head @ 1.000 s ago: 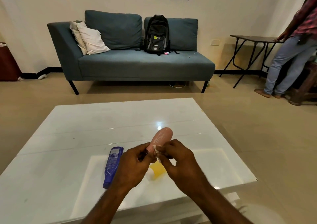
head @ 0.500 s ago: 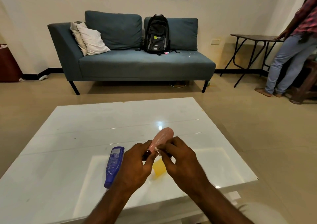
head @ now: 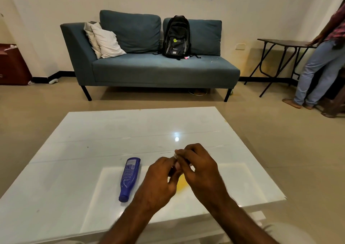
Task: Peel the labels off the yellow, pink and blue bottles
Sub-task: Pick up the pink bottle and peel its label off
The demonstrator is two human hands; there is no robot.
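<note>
Right now both hands, left (head: 158,180) & right (head: 199,170), close fingers on pink plastic bottle (head: 177,166), mostly hidden, above glossy white surface (head: 93,150). Blue plastic bottle (head: 129,178) lies flat just left; yellow bottle (head: 182,184) peeks below hands.

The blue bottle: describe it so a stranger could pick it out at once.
Start at the white glossy table nearest the camera. Just left of the left hand, the blue bottle lies on its side, cap toward the viewer. It alone lies untouched, its printed label facing up.
</note>
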